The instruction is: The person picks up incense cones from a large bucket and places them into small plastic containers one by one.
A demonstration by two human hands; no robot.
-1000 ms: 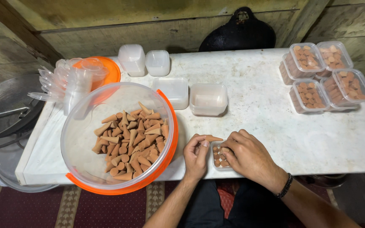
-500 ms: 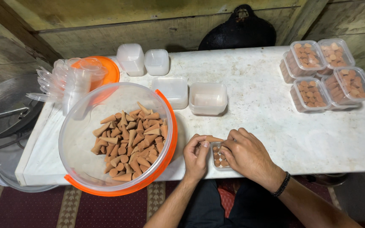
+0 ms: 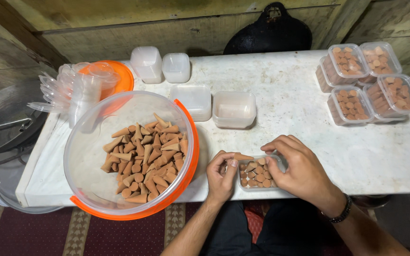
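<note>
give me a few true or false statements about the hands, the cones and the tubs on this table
1. The left hand pinches a brown cone over the small clear tub. True.
2. The small clear tub under the hands is empty. False: it already holds cones standing close together.
3. The big round bowl with the orange rim holds loose cones. True.
4. The filled tubs sit at the person's left. False: they are stacked at the far right of the white table.
5. The right hand rests on the edge of the small clear tub, a dark band on its wrist. True.
6. The two empty tubs in the middle hold cones. False: nothing shows in them.
</note>
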